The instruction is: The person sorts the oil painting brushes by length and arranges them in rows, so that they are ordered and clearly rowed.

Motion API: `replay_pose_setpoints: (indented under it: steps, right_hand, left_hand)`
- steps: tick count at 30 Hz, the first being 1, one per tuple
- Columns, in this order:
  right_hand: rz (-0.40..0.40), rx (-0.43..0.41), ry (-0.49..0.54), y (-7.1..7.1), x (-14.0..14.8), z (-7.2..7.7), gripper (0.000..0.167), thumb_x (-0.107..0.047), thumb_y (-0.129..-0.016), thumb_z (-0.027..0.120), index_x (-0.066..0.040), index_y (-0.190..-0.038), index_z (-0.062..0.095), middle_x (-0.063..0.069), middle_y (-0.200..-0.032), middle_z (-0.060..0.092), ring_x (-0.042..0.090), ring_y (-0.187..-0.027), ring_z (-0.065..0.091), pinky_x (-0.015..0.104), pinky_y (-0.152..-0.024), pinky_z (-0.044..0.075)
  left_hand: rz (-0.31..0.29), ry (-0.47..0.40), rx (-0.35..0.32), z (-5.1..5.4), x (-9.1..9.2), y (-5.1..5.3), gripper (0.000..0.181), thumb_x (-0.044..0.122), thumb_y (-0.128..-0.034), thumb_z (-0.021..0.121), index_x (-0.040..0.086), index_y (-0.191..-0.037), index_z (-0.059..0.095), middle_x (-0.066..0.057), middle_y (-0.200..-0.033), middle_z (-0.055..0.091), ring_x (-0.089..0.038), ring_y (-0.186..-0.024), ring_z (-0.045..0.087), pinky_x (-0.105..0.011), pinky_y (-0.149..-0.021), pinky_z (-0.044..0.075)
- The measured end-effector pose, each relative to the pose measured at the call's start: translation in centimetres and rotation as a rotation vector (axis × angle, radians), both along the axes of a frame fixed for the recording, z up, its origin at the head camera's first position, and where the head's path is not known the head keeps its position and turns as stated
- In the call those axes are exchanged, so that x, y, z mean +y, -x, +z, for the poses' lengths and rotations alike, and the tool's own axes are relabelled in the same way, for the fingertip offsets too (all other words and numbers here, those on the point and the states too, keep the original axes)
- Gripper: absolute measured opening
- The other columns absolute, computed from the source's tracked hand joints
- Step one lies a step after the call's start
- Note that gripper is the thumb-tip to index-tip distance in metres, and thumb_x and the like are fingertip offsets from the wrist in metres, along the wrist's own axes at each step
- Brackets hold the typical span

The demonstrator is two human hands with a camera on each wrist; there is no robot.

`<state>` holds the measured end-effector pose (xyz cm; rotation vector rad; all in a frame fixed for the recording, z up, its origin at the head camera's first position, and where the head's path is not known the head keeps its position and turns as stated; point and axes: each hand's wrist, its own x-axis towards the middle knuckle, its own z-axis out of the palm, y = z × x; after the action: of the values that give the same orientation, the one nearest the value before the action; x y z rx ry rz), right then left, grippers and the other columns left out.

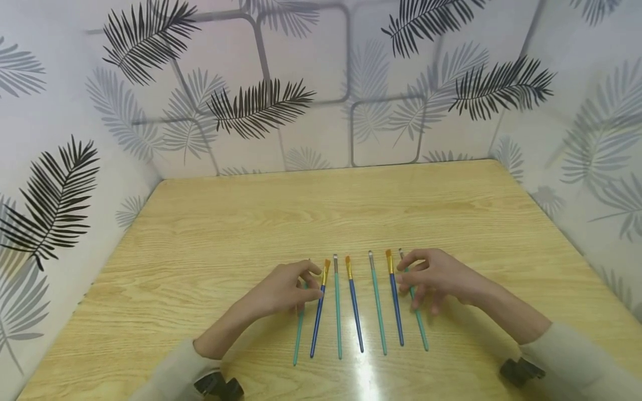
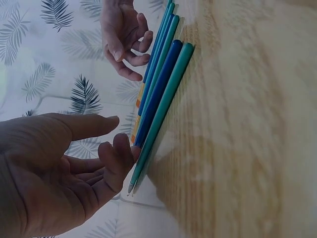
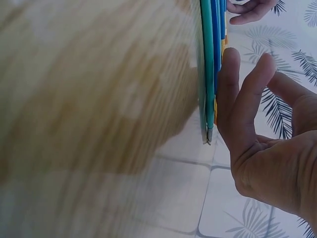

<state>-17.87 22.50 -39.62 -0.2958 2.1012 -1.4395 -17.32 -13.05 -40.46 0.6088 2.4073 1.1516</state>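
Several slim paintbrushes lie side by side on the table, bristle ends pointing away, with teal and blue handles alternating. My left hand (image 1: 291, 287) is over the leftmost teal paintbrush (image 1: 299, 334), hiding part of it, its fingertips near the adjoining blue paintbrush (image 1: 317, 323). In the left wrist view, a gap shows between thumb and loosely bent fingers (image 2: 115, 166). My right hand (image 1: 436, 275) hovers around the upper part of the rightmost teal paintbrush (image 1: 420, 326), beside a blue paintbrush (image 1: 397, 306). Its fingers (image 3: 255, 89) are spread, pinching nothing; whether they touch a handle I cannot tell.
Between the hands lie a teal paintbrush (image 1: 337, 312), a blue one (image 1: 356, 312) and another teal one (image 1: 378, 312). The wood-grain table (image 1: 321, 211) meets a leaf-patterned wall covering (image 1: 311, 133) at the back and sides.
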Motion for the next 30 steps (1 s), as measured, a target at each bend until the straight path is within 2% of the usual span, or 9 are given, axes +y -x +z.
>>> replay_pose_setpoints:
  steps: [7,17,24,30]
  right_hand:
    - [-0.003,-0.016,-0.013,0.1,-0.4,-0.2,0.053,-0.027,-0.098,0.073,0.007,-0.133,0.053,0.018,-0.105,0.076,0.033,-0.071,0.076,0.026,-0.044,0.055]
    - [-0.008,0.019,-0.05,0.1,-1.0,0.0,0.051,-0.026,-0.099,0.072,0.009,-0.132,0.054,0.017,-0.102,0.075,0.032,-0.068,0.075,0.029,-0.044,0.056]
    - [-0.023,0.043,-0.089,0.3,-1.6,0.2,0.043,-0.022,-0.1,0.071,0.009,-0.127,0.057,0.015,-0.095,0.076,0.028,-0.059,0.073,0.032,-0.044,0.058]
    - [-0.024,0.057,-0.106,0.3,-2.0,0.4,0.036,-0.018,-0.1,0.07,0.01,-0.121,0.06,0.016,-0.092,0.076,0.025,-0.055,0.072,0.031,-0.044,0.058]
  left_hand:
    - [0.024,0.022,0.011,0.0,0.3,0.0,0.044,0.015,-0.098,0.073,-0.004,-0.135,0.059,-0.004,-0.104,0.072,-0.017,-0.059,0.066,-0.023,-0.048,0.049]
    - [0.073,0.079,0.028,0.2,1.3,0.0,0.048,0.014,-0.0916,0.08,-0.005,-0.131,0.061,-0.002,-0.093,0.071,-0.014,-0.056,0.065,-0.023,-0.049,0.05]
    - [0.098,0.123,0.045,0.3,2.0,0.0,0.049,0.012,-0.0912,0.079,-0.009,-0.131,0.06,0.002,-0.079,0.07,-0.014,-0.051,0.063,-0.021,-0.046,0.047]
    - [0.117,0.147,0.062,0.1,2.4,0.0,0.049,0.012,-0.0906,0.079,-0.01,-0.13,0.06,0.003,-0.075,0.07,-0.014,-0.049,0.062,-0.019,-0.045,0.044]
